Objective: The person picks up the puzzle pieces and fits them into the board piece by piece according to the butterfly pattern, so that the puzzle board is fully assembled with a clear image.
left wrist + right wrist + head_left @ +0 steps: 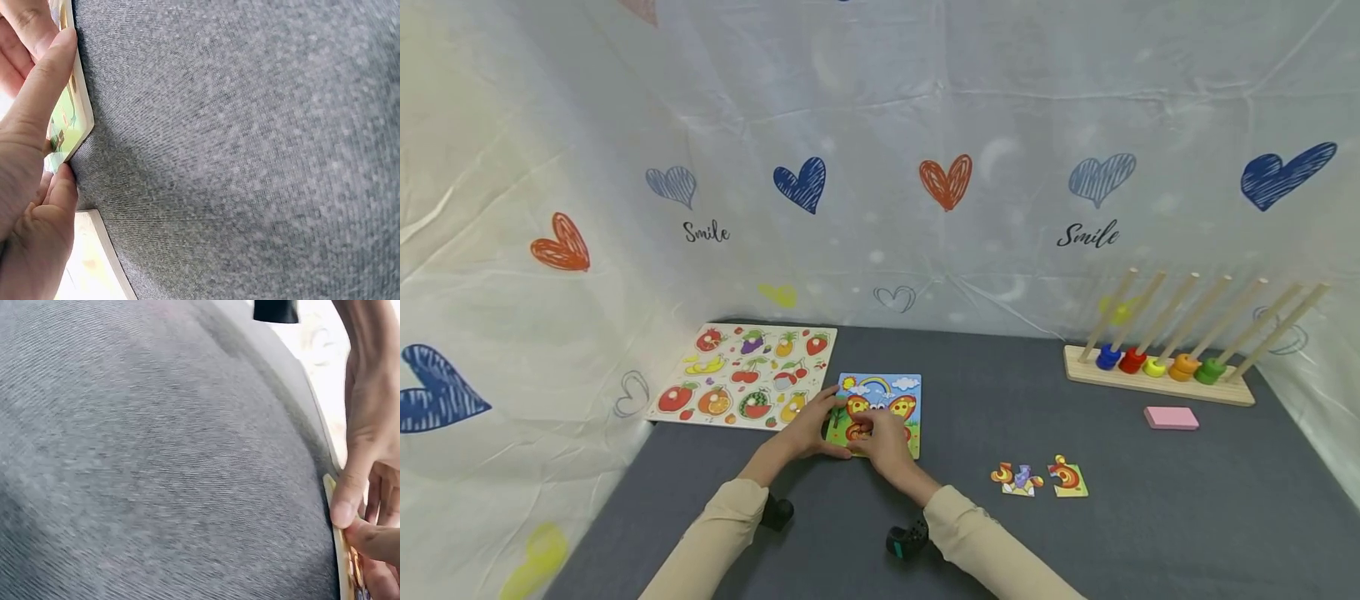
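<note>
A square butterfly jigsaw puzzle [904, 385] with a rainbow and sun lies on the table in the head view. My left hand [808, 427] holds it by its left side, with the thumb along the near edge. Over the puzzle's lower part, my right hand [883, 442] has its fingers bent and pinches an orange-patterned puzzle piece, mostly hidden. In the left wrist view the left thumb [47, 81] lies close to the right fingers [28, 28]. The right wrist view shows the right hand [378, 544] touching the board beside the left thumb [345, 509].
Two loose jigsaw pieces, one with purple [1021, 479] and one green and orange [1067, 477], lie to the right. A fruit puzzle board [696, 408] stands left of the jigsaw. Farther right are a pink block [1171, 418] and a wooden peg stand [1150, 379] with coloured rings.
</note>
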`<state>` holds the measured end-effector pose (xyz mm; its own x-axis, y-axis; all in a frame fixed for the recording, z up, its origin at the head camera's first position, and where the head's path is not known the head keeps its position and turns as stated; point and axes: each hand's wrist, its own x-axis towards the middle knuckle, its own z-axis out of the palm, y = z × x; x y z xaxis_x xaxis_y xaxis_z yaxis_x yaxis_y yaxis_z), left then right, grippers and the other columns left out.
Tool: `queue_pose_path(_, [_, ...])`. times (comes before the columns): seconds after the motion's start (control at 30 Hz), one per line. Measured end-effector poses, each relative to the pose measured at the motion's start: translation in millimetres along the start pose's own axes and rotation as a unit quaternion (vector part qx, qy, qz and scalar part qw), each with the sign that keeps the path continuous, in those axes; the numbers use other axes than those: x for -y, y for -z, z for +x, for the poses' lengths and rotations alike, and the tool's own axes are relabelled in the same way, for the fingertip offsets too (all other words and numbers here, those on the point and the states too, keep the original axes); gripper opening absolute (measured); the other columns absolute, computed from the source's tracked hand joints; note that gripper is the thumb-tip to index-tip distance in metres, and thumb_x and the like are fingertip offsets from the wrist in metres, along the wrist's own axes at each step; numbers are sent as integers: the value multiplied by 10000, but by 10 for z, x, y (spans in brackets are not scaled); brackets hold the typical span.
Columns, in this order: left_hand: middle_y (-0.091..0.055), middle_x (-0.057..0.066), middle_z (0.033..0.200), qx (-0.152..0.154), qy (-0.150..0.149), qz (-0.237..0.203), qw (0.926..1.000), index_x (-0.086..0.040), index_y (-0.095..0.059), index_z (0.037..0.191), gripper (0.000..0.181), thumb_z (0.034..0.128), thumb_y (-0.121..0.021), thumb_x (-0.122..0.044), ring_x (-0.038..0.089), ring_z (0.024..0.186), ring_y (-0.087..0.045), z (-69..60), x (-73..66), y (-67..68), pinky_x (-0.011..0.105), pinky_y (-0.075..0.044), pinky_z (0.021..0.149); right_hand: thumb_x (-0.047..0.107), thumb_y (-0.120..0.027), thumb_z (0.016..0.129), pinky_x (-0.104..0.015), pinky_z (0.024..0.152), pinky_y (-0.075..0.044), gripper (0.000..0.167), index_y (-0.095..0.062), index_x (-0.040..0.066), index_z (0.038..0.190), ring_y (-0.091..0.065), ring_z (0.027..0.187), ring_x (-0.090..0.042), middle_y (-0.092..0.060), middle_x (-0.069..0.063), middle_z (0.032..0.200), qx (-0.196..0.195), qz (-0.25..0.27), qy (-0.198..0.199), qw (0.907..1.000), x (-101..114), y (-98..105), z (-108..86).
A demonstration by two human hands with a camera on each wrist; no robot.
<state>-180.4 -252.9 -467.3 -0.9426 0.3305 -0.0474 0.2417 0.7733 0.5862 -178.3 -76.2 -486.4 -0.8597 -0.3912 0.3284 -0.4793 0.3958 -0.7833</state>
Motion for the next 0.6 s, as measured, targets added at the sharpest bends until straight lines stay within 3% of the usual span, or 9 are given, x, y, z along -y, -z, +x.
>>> queue_pose_path(0.1, [-290, 289, 1483, 20, 14, -23, 10000, 66, -511, 1277, 761, 685, -885, -233, 449, 1343, -319, 4, 0, 1, 550, -313, 1070, 27, -846, 684, -250, 631, -549, 403, -712, -51, 1056, -696, 749, -202, -719, -152, 920, 88, -69, -77, 9999, -1, 12, 14])
queue_pose_path(0.3, [-285, 285, 1487, 21, 17, -13, 10000, 56, -511, 1283, 757, 691, -881, -236, 449, 1347, -311, 12, 11, -2, 557, -309, 1070, -18, -824, 699, -217, 580, -529, 438, -678, -82, 1107, -687, 699, -208, -712, -175, 897, 113, 471, -347, 9982, 18, 55, 24])
queue_pose_path(0.4, [-291, 292, 1480, -12, -57, 45, 10000, 57, -516, 1275, 755, 686, -884, -236, 456, 1341, -317, 9, 19, -2, 564, -314, 1063, -49, -794, 724, -238, 596, -541, 389, -673, -92, 1091, -692, 719, -240, -709, -191, 906, 94, 720, -261, 9970, 30, 62, 24])
queue_pose_path(0.6, [-301, 302, 1471, -39, -117, 59, 9999, 70, -518, 1261, 749, 680, -888, -224, 457, 1333, -329, -3, 21, 3, 561, -319, 1060, -53, -758, 766, -262, 671, -558, 248, -692, -69, 1004, -700, 781, -262, -714, -168, 875, 276, 672, -2, 9974, -3, 6, 21])
